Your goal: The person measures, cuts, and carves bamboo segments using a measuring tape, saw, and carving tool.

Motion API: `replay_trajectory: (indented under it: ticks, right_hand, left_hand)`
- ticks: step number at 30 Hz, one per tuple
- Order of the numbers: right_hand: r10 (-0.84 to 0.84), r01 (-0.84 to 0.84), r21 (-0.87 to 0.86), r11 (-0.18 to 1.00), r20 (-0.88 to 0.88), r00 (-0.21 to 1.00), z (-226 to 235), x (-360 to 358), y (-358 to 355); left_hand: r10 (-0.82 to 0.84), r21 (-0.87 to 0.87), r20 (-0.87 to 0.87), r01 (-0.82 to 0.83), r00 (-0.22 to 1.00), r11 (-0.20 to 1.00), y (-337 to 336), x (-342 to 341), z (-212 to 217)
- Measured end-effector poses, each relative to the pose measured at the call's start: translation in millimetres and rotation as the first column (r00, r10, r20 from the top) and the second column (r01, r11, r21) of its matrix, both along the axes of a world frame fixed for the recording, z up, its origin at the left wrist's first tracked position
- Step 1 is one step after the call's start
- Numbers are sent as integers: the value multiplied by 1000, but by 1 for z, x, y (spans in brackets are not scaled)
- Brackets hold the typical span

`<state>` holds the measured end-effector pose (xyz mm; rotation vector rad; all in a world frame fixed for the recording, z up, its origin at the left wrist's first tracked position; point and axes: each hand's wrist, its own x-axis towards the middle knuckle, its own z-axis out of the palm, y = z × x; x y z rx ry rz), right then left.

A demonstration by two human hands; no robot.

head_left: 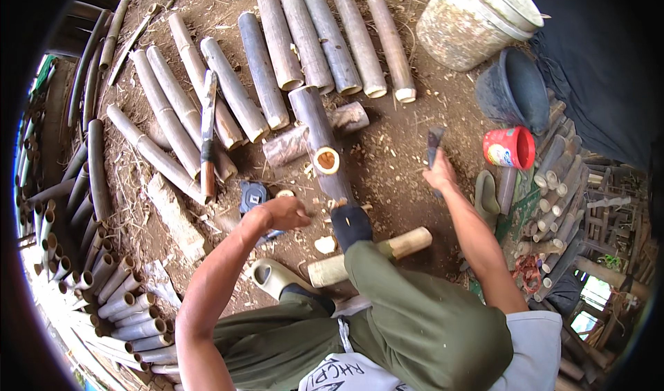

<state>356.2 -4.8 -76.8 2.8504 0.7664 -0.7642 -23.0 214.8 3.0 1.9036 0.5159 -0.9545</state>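
My right hand (440,177) grips the handle of a dark chopping knife (434,141), whose blade points up and away over the dirt. My left hand (282,214) is curled into a fist just left of a dark bamboo tube (319,132); nothing shows between its fingers. The tube lies toward me across a short log (290,144), its cut end (326,160) open. My foot in a dark sock (351,225) presses on the tube's near end. A pale short bamboo piece (401,243) lies under my leg.
A row of cut bamboo tubes (304,38) lies ahead, with a long machete (207,125) resting on it. At the right stand a white bucket (477,21), a dark basin (517,90) and a red cup (510,147). Stacked tubes (111,294) sit at the left, a green sandal (273,277) near my knee.
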Motion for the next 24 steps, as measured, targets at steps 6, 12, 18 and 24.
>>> replay_trajectory:
  ticks: [6,12,18,24]
  right_hand:
    - [65,113,317,942,-501,863,109,8,1]
    - [757,-698,312,644,-391,524,177,-57,96]
    - [985,-998,60,24,-172,13,135,-91,165]
    - [876,-962,243,128,-482,-5,124,-82,187]
  left_hand:
    - [207,-674,99,-87,973,733,-33,46,9]
    - [839,-946,-211,-321,502,-46,-113,91,9]
    - [483,-471,-875,-169,-30,-866,-109,149,-14]
    - [406,-351,-878,-233,-255,-907,-99,135,-7]
